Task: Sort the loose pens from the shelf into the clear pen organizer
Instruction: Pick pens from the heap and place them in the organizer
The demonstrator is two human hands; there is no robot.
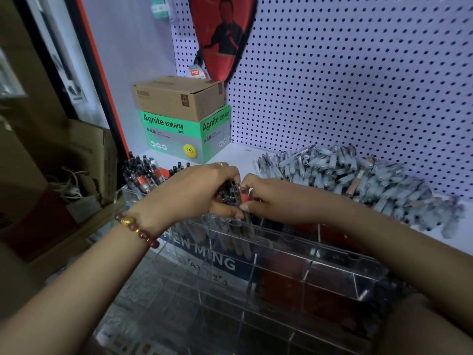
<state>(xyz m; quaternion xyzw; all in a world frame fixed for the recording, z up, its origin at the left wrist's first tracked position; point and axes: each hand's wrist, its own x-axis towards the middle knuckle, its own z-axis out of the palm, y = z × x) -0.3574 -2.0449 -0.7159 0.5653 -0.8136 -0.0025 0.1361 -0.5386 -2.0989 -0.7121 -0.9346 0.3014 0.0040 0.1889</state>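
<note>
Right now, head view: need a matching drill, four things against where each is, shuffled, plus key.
Things:
1 brown carton
2 green box
3 loose pen pile
4 pen bundle

Places:
A held between left hand and right hand
B on the shelf, right side, by the pegboard
C on top of another box
D beneath the carton

Pairs: 1-C; 2-D; 3-B; 4-A

Green box point(176, 133): "Agnite" in white, followed by the characters 安格耐特, on both visible faces. Smaller 乒乓球 sits beneath; the fine print is unreadable. Brown carton point(179, 98) stacked on it: a dark red square logo, its lettering too blurred to read. Through the clear pen organizer point(330, 262), a blue band point(204, 256) bears white capitals "HEN MING", its start hidden by an arm.
</note>
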